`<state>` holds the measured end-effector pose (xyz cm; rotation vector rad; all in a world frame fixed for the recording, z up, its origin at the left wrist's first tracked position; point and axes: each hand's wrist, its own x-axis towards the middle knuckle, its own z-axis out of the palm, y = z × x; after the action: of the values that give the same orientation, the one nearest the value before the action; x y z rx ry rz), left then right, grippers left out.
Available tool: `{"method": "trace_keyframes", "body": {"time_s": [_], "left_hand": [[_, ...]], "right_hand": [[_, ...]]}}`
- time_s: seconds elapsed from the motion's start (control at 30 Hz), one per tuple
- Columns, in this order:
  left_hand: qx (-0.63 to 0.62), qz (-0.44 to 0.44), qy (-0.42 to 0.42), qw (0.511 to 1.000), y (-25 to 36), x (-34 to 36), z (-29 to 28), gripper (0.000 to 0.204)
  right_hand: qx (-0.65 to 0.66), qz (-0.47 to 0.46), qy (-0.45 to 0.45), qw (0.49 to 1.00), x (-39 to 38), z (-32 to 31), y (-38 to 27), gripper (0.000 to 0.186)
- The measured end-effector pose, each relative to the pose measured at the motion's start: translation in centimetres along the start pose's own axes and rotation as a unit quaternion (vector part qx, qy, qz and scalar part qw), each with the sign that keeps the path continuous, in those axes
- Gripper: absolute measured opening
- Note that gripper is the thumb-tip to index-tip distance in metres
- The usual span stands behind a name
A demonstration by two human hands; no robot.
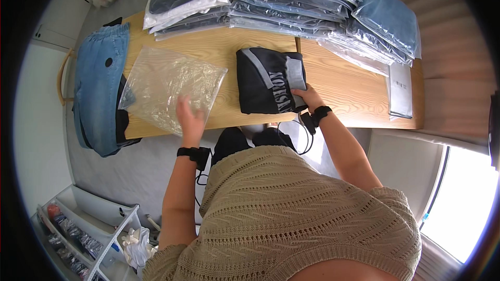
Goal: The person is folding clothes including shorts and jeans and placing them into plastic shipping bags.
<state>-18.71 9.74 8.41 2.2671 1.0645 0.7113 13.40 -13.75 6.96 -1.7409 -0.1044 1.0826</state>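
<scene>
A folded black garment with grey panels and large grey lettering (260,80) lies on the wooden table in front of me. My right hand (311,98) grips its right edge, thumb on top and the other fingers partly hidden. To its left, a clear plastic bag (166,80) is spread flat, wrinkled and shiny. Over the near part of this bag is my left hand (190,119), slightly blurred, fingers apart and holding nothing. Whether its fingertips touch the plastic, I cannot tell. Both wrists carry black straps with cables.
Tall stacks of bagged folded clothes (297,5) line the table's far side. Blue jeans (99,88) hang over the left end, near a wooden chair back (63,78). A flat plastic packet (400,91) lies at the right. Below left stands a white storage bin (112,239).
</scene>
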Motion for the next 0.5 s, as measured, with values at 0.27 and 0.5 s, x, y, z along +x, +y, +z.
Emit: {"method": "trace_keyframes", "body": {"time_s": [0.27, 0.5], "left_hand": [[0.023, 0.299, -0.292, 0.908, 14.4, 0.6, 10.2, 0.070], [0.057, 0.152, -0.224, 0.961, 17.5, 0.3, 18.0, 0.072]], "right_hand": [[0.134, 0.070, -0.046, 0.987, 0.9, -2.2, -1.3, 0.048], [0.456, 0.005, -0.210, 0.865, 0.5, -2.9, 3.9, 0.060]]}}
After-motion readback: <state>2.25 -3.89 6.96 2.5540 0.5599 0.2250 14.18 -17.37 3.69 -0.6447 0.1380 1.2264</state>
